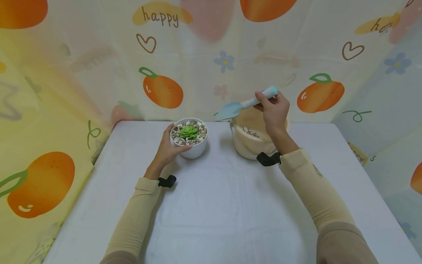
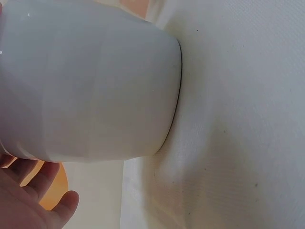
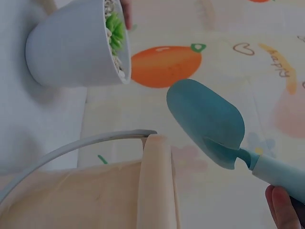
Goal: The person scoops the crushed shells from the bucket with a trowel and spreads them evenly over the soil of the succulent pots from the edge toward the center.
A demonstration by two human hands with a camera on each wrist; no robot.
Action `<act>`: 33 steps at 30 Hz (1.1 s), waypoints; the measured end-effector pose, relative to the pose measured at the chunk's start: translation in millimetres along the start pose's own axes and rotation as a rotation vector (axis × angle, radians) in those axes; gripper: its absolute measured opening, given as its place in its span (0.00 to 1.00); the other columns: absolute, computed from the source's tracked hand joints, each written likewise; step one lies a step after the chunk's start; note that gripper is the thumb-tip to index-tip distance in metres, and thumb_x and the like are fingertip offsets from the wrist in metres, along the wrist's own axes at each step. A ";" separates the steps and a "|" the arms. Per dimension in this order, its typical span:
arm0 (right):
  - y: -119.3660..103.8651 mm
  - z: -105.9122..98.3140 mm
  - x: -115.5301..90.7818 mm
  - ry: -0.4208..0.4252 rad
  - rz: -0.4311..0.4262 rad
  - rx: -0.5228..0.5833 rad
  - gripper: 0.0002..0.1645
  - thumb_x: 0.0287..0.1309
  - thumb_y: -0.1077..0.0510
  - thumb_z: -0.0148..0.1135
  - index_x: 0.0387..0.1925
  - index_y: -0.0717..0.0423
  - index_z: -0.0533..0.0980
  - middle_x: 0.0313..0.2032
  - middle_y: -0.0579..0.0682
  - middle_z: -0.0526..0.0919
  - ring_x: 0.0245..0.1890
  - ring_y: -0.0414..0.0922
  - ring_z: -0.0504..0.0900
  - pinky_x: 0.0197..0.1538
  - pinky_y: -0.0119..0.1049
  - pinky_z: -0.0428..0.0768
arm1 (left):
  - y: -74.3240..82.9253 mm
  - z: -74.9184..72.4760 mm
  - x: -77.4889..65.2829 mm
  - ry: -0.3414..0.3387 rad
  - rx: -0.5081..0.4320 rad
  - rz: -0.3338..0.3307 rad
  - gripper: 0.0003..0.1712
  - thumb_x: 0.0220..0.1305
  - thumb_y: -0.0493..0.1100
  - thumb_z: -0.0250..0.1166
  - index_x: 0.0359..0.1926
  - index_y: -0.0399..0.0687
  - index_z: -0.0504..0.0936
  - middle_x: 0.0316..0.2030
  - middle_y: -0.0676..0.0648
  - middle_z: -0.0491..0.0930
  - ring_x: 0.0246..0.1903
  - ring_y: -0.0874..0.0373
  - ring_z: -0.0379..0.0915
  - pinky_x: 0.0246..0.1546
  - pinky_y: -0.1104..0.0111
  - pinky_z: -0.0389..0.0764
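Observation:
A white flowerpot [image 1: 193, 151] stands on the table, filled with pebbles around a green succulent [image 1: 189, 132]. My left hand [image 1: 168, 148] holds this pot from its left side, thumb along the near rim and fingers behind. Up to the right, my right hand [image 1: 276, 112] grips a light-blue garden trowel [image 1: 230, 110] by its handle. The trowel's blade points left, in the air between the pot and a beige bucket [image 1: 245, 149]. In the right wrist view the trowel blade [image 3: 207, 121] shows its underside, above the bucket's rim [image 3: 157, 186].
Pebbles [image 1: 251, 132] lie inside the bucket, whose grey handle [image 3: 81, 145] hangs down its side. Under everything is a table with a white cloth [image 1: 224, 212]. Behind it hangs a printed curtain [image 1: 197, 66] with oranges and hearts.

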State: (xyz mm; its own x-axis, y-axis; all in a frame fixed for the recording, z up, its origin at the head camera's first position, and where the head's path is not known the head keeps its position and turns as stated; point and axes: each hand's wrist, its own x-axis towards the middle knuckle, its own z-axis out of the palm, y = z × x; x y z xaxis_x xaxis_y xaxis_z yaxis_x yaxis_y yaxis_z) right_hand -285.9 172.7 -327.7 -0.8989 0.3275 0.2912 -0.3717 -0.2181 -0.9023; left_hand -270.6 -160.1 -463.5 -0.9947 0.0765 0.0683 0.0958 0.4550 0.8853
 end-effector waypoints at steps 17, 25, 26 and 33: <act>-8.8 -33.5 10.9 0.074 -0.014 -0.018 0.06 0.57 0.63 0.68 0.32 0.58 0.77 0.30 0.50 0.82 0.30 0.41 0.86 0.35 0.31 0.85 | -0.6 0.5 -0.4 -0.002 -0.005 -0.015 0.67 0.47 0.53 0.78 0.77 0.50 0.41 0.75 0.40 0.48 0.74 0.44 0.46 0.72 0.44 0.52; -12.0 -47.9 18.2 0.109 -0.019 -0.031 0.05 0.56 0.64 0.68 0.31 0.59 0.78 0.29 0.50 0.83 0.30 0.42 0.87 0.35 0.31 0.85 | 0.6 0.0 -1.1 -0.004 -0.012 -0.016 0.67 0.48 0.53 0.78 0.77 0.51 0.41 0.75 0.41 0.49 0.74 0.45 0.47 0.72 0.44 0.52; -12.7 -49.4 19.2 0.113 -0.021 -0.033 0.05 0.56 0.64 0.68 0.32 0.59 0.78 0.29 0.50 0.83 0.30 0.42 0.87 0.35 0.31 0.85 | 0.6 0.2 -1.0 -0.007 -0.012 -0.015 0.66 0.48 0.53 0.77 0.77 0.51 0.41 0.75 0.41 0.49 0.74 0.45 0.47 0.72 0.45 0.52; -15.0 -55.9 26.1 0.104 -0.016 -0.057 0.07 0.54 0.63 0.69 0.32 0.58 0.77 0.28 0.50 0.83 0.29 0.42 0.87 0.34 0.31 0.85 | 0.7 0.5 -0.9 -0.008 -0.019 -0.015 0.66 0.48 0.53 0.77 0.77 0.51 0.41 0.75 0.41 0.49 0.74 0.45 0.46 0.72 0.45 0.52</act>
State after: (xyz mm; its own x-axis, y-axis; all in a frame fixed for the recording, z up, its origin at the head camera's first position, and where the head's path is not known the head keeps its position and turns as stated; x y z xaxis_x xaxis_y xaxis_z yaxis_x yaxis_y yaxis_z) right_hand -290.8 235.9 -324.3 -0.8629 0.4244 0.2742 -0.3696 -0.1600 -0.9153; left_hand -269.6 -159.4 -463.1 -0.9957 0.0773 0.0514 0.0804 0.4396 0.8946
